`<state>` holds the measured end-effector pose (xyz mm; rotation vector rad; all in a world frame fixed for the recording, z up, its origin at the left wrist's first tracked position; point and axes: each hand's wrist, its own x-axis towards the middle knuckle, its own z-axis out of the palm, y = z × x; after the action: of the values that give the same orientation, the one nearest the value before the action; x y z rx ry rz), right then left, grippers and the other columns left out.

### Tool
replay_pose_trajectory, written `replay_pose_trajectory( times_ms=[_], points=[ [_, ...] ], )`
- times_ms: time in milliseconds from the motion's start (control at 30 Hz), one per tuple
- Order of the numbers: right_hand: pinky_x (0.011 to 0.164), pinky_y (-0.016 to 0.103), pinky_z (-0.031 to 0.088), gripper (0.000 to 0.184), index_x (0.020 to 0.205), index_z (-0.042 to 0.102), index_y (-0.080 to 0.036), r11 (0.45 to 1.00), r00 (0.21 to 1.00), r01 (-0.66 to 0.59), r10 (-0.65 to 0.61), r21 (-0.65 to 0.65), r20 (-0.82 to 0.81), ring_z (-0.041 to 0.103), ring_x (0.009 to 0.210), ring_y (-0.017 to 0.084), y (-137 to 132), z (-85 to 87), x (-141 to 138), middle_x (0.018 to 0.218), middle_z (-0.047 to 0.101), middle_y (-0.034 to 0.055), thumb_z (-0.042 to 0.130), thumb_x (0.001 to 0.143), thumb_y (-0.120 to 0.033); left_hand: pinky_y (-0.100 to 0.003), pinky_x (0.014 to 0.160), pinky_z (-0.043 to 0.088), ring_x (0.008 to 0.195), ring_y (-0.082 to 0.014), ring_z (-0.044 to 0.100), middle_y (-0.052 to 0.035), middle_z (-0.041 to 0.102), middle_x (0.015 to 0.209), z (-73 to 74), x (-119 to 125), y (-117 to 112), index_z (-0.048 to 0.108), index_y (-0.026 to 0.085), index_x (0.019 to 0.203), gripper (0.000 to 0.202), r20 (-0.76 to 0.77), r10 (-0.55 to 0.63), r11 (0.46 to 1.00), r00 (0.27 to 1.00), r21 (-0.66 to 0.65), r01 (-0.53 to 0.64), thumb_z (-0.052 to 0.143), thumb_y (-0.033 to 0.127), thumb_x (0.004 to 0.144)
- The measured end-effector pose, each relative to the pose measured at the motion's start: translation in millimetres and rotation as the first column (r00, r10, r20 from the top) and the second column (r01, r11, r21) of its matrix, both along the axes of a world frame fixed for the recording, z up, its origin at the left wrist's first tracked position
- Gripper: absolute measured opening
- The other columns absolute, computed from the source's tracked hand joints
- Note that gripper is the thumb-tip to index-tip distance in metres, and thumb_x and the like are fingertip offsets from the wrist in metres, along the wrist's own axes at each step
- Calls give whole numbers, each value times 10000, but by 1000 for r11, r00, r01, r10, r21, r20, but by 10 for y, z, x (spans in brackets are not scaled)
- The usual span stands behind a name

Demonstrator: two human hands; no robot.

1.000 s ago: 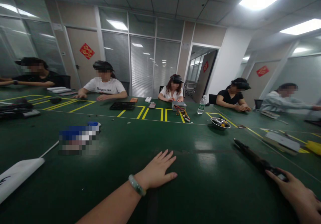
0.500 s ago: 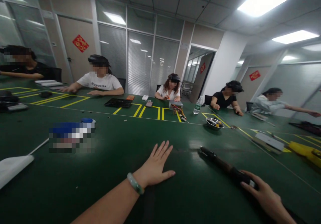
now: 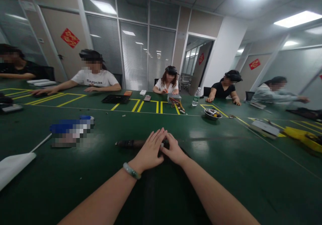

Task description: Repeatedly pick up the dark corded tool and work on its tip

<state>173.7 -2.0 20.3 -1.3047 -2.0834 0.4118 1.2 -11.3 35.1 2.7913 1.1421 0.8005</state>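
Dark tool (image 3: 132,144) crosswise, tip pointing left

Its long axis runs left to right, on or just above the tabletop (image 3: 100,184). My right fingers (image 3: 171,139) clamp its rear; my left fingers (image 3: 156,138) lie over it, grip hidden.

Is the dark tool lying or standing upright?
Lying: the dark tool stretches sideways along the table, left hand and right hand partly covering it.

two hands (image 3: 151,151) together at a dark rod-like tool (image 3: 135,144), green table (image 3: 251,171), people (image 3: 97,79) seated across
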Motion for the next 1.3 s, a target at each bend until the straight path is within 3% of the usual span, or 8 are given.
replay_pose_trajectory(
  times_ms=[133, 233, 333, 467, 633, 800, 1033, 1300],
  points=[
    [1094, 449, 249, 784, 1504, 150, -299, 985, 990, 106, -118, 136, 83, 258, 1341, 281, -248, 32, 194, 1490, 236, 54, 572, 844, -311, -429, 1160, 182, 1385, -247, 295, -47, 297, 1528, -32, -28, 93, 195, 275, 1486, 829, -9, 17, 999, 1000, -42, -17, 634, 356, 787],
    [982, 536, 356, 732, 1476, 272, -276, 928, 878, 343, -372, 144, 302, 408, 1207, 385, -564, -118, 504, 1352, 397, 128, 590, 829, -399, -422, 1112, 266, 1298, -245, 411, -29, 446, 1434, -29, 18, 107, 379, 309, 1403, 652, -33, -6, 997, 999, -71, 3, 636, 461, 823],
    [837, 491, 456, 580, 1443, 347, -240, 878, 781, 461, -469, 126, 413, 551, 1020, 369, -765, -303, 764, 1202, 503, 159, 465, 909, -436, -414, 1043, 338, 1212, -237, 479, -25, 529, 1341, -17, 53, 95, 485, 298, 1320, 444, -36, 16, 996, 999, -90, -19, 558, 407, 897],
    [802, 391, 484, 431, 1394, 404, -262, 931, 845, 365, -340, 20, 414, 611, 948, 273, -672, -284, 1001, 1233, 531, 98, 352, 981, -372, -387, 973, 389, 1119, -220, 522, -24, 578, 1240, 25, 61, 60, 558, 268, 1218, 306, -39, 21, 994, 999, -108, -25, 504, 317, 920],
    [887, 345, 441, 300, 1209, 581, -282, 975, 913, 220, -197, -25, 357, 592, 996, 219, -231, 54, 1249, 1187, 582, 34, 442, 970, -399, -364, 895, 419, 987, -209, 559, -14, 622, 1075, 127, 72, -14, 609, 263, 1076, 215, -60, 25, 992, 998, -123, -32, 524, 287, 879],
    [836, 311, 445, 272, 1113, 628, -256, 981, 959, 186, -170, -49, 228, 589, 921, 190, 64, 171, 1086, 1053, 630, 24, 508, 937, -424, -346, 851, 425, 940, -206, 565, -27, 610, 1013, 179, 51, -60, 608, 240, 991, 172, -125, 70, 989, 990, -120, -85, 534, 245, 835],
    [839, 306, 442, 254, 1041, 649, -248, 982, 970, 184, -175, -41, 168, 574, 938, 182, -33, 76, 865, 1063, 598, 26, 463, 944, -392, -322, 810, 436, 928, -191, 567, -10, 589, 1015, 126, 3, -7, 579, 234, 953, 129, -109, 86, 987, 990, -124, -99, 572, 331, 868],
    [892, 375, 427, 243, 964, 706, -240, 980, 916, 195, -196, 39, 349, 550, 951, 230, -81, 248, 839, 1015, 606, 53, 504, 923, -368, -319, 808, 423, 887, -180, 574, -5, 605, 966, 69, 17, 59, 597, 229, 931, 89, -71, 59, 992, 996, -104, -66, 581, 304, 885]
  ],
)
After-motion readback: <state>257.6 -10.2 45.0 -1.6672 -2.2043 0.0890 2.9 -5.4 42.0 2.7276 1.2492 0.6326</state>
